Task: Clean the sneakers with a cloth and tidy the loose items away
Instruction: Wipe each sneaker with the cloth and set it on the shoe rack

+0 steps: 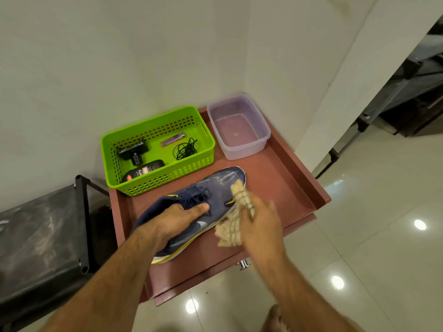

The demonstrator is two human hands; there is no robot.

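the left hand (178, 218) lies over the collar of the navy sneaker (191, 212), its fingers (200, 208) curled onto the laces, so the shoe is pinned against the table (282, 188) and cannot slide under the rubbing. the sneaker rests on its sole, toe pointing away beyond the fingertips. the right hand (260, 219), blurred, has its fingers clamped on a beige checked cloth (236, 213), which is bunched so a thick pad meets the shoe's side and toe; the loose end hangs below the hand onto the table. pale streaks on the toe, just past the cloth, suggest wiping is under way there. beyond the left fingertips stands a green basket (110, 149) with a black bottle (143, 171), a black tool (133, 150), a purple tube (173, 139) and a coiled black cord (185, 148), apparently the loose items already gathered. beyond the right fingers sits a clear tub (263, 130), seemingly holding water, within reach for wetting the cloth. only one sneaker is visible.
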